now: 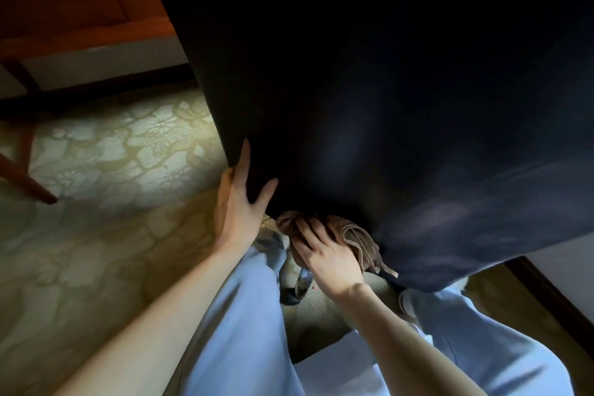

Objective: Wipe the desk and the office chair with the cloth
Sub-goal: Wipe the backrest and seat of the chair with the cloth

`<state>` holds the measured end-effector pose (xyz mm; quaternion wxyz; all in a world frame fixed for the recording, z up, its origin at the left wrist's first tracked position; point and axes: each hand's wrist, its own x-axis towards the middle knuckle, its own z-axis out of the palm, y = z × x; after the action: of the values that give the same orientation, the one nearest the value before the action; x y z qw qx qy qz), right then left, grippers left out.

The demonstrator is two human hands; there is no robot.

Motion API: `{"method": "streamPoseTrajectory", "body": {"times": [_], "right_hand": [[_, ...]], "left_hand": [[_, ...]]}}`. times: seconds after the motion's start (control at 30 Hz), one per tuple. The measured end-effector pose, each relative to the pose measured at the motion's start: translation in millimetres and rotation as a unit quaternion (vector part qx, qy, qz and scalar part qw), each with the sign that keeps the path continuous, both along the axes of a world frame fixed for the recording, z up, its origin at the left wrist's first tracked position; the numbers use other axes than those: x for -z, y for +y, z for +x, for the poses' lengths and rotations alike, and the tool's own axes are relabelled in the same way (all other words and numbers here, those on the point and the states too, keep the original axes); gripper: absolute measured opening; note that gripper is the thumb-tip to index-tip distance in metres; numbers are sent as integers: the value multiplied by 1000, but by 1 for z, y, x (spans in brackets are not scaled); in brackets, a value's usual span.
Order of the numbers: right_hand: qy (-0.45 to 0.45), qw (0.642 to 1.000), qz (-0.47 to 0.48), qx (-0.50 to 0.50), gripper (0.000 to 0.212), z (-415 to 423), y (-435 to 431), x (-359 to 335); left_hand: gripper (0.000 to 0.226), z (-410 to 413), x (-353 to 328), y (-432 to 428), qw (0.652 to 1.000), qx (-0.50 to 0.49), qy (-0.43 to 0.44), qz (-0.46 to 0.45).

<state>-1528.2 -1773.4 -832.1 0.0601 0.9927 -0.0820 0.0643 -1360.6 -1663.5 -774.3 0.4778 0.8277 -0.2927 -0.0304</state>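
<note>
Dark chair (385,90) partly hides cloth (356,235)

Office chair (385,90): dark navy, nearly black upholstery, seen v. close, fills the top centre & right of the frame. Its surface slopes down to a rounded lower edge approx. mid-frame. Left hand (238,202) grips that edge at centre-left, thumb on the dark face. Cloth (356,236): brown, bunched & creased, pressed against the chair's bottom edge at lower centre under the right hand (324,254), w/ one end hanging below. Desk (80,10): reddish-brown wood, top left corner, in shade; a slanted leg shows at the left edge.
</note>
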Motion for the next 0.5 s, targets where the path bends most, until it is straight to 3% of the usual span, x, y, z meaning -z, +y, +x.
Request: {"method": "streamPoseTrajectory", "body": {"times": [0.23, 0.43, 0.5], "right_hand": [[102, 995, 17, 17, 74, 11, 17, 7], [87, 996, -12, 22, 50, 3, 19, -4], [81, 996, -13, 23, 54, -6, 16, -5]], "left_hand": [[77, 5, 1, 5, 1000, 24, 6, 1], [69, 7, -11, 21, 998, 49, 34, -12], [67, 9, -20, 35, 997, 55, 49, -12]]}}
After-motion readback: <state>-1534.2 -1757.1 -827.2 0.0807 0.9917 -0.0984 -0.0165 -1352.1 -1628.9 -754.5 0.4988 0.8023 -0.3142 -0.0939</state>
